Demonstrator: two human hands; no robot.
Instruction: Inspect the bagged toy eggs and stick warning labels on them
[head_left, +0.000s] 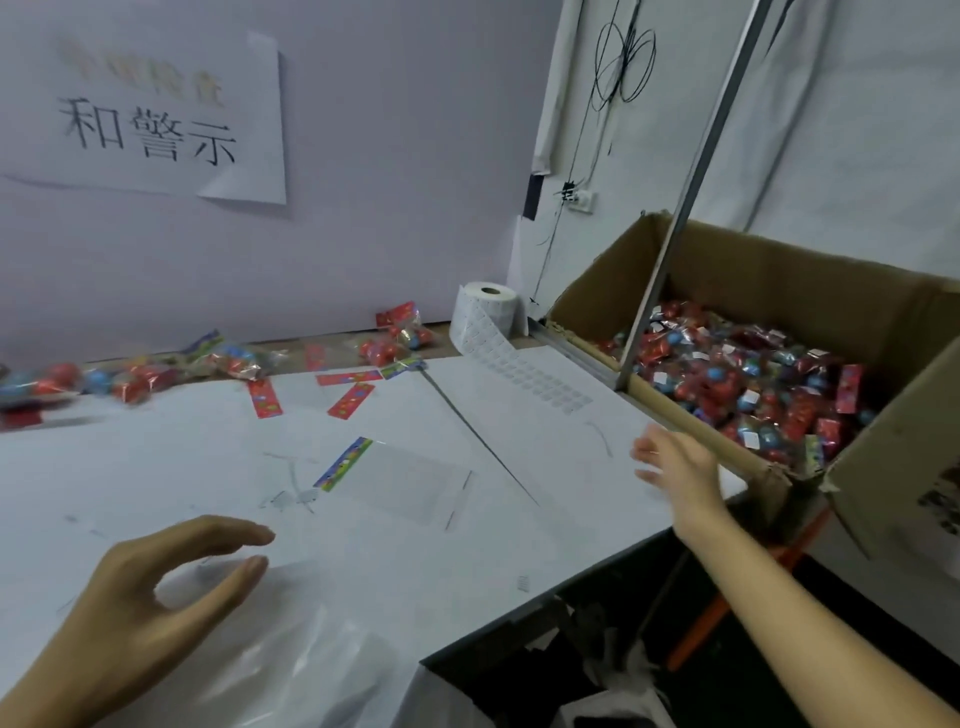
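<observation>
Several bagged toy eggs (748, 384) in red and blue wrapping fill a cardboard box (883, 415) at the right of the table. More bagged eggs (130, 376) lie along the table's far left edge, and a small group (397, 338) sits near the wall. A roll of white labels (485, 314) stands by the wall, its strip (524, 374) trailing over the table. My left hand (161, 587) hovers over the near table, fingers loosely curved, holding nothing. My right hand (675, 467) is stretched out near the box's front edge, fingers relaxed and empty.
An empty clear bag with a coloured header (384, 478) lies mid-table. Loose red header cards (306, 397) lie further back. A slanted metal bar (680, 197) crosses the box. A clear plastic sheet (291, 670) hangs over the near edge. A paper sign (150, 114) is on the wall.
</observation>
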